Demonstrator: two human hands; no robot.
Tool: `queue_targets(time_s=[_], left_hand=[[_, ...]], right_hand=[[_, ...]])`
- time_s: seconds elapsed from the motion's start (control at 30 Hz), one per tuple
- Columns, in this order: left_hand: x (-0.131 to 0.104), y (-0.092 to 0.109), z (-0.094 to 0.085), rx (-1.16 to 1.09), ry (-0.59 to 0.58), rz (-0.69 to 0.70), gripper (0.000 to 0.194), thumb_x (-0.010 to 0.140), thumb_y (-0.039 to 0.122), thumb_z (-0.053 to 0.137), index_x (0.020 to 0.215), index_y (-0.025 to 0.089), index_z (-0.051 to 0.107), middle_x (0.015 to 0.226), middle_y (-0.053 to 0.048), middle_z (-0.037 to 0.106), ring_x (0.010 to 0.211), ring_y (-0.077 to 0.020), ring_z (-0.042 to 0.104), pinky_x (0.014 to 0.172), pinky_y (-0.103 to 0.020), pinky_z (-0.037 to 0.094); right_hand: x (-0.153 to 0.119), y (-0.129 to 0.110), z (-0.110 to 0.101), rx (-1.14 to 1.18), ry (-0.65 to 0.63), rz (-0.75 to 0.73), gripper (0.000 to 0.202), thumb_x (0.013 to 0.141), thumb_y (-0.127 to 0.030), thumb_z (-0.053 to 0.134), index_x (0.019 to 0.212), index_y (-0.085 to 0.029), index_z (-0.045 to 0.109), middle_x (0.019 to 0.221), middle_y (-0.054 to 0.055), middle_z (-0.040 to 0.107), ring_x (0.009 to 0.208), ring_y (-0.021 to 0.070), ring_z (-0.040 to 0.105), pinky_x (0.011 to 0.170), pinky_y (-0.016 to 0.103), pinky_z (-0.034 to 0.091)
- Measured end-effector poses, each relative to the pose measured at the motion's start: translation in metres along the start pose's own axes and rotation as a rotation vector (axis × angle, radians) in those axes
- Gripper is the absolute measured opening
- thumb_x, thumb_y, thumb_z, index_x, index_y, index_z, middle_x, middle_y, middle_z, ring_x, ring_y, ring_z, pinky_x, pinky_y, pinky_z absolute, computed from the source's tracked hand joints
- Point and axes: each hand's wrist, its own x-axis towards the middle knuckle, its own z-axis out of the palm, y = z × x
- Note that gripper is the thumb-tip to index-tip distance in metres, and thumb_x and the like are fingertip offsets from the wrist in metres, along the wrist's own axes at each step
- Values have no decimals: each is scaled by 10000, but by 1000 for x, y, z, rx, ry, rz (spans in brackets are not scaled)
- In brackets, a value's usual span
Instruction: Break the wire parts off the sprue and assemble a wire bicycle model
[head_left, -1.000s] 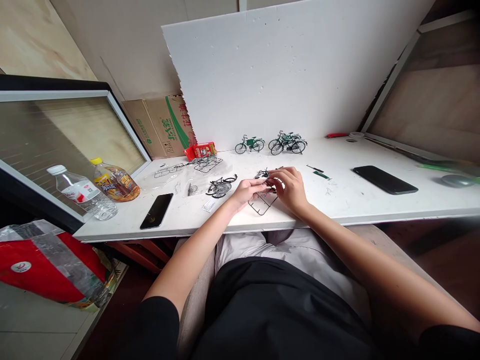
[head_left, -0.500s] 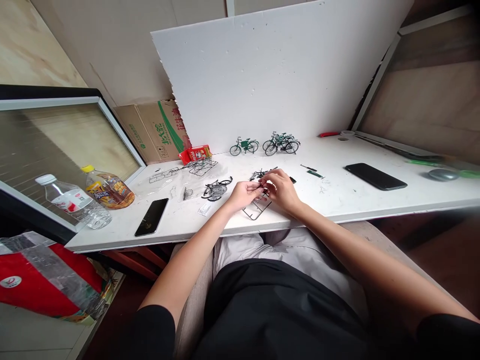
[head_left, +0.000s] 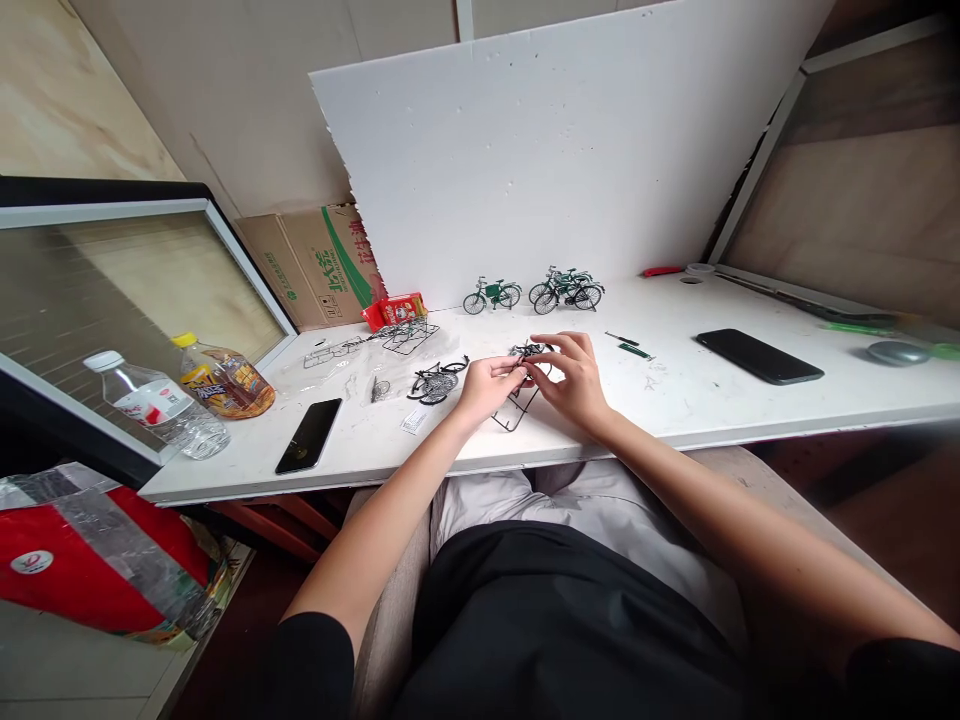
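The left hand (head_left: 484,390) and right hand (head_left: 576,382) meet above the near part of a white table (head_left: 645,412), fingertips narrowed on a small dark part (head_left: 524,362), its shape too small to tell. A thin dark frame (head_left: 511,430) shows beneath, partly hidden by the hands. Dark bicycle parts (head_left: 436,384) lie left; a green model bicycle (head_left: 492,294) stands far; a black phone (head_left: 759,356) lies right.
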Motion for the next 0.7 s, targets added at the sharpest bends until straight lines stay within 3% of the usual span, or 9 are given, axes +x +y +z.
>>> queue_targets(time_s=[0.2,0.3,0.47,0.6,0.7], left_hand=[[-6,-1,7,45,39,110,346,813,193,837,1147,110,796,1207,-172,791,980,-241,783,993,-402,607],[-12,1,10,157,26,188,301,868,219,771,1149,119,804,1152,-142,808,1020,-249,775,967,-354,609],[-14,-3,9,321,70,234,416,892,265,741,1285,133,776,934,-75,821,914,-260,778,891,-363,624],[-12,-5,7,273,89,259,436,861,257,776,1285,154,781,878,-59,812,916,-255,773,904,-361,626],[-11,-2,5,242,54,277,453,861,250,779,1307,174,769,998,-75,824,986,-248,772,934,-345,622]], right_hand=[[6,-14,-3,89,51,162,237,983,-436,698,842,-285,814,1233,86,769,1200,362,591,1012,643,503],[7,-15,-1,116,45,263,280,955,-519,720,857,-284,836,1239,99,774,1231,382,597,1003,651,516],[8,-9,4,282,-1,423,330,912,-573,752,875,-264,860,1273,130,771,1250,402,667,938,589,580],[10,-9,4,354,8,424,355,910,-593,743,858,-257,848,1334,130,744,1288,400,669,901,541,607],[11,-12,4,318,-4,389,383,958,-592,681,840,-253,813,1355,125,728,1318,376,647,937,534,595]])
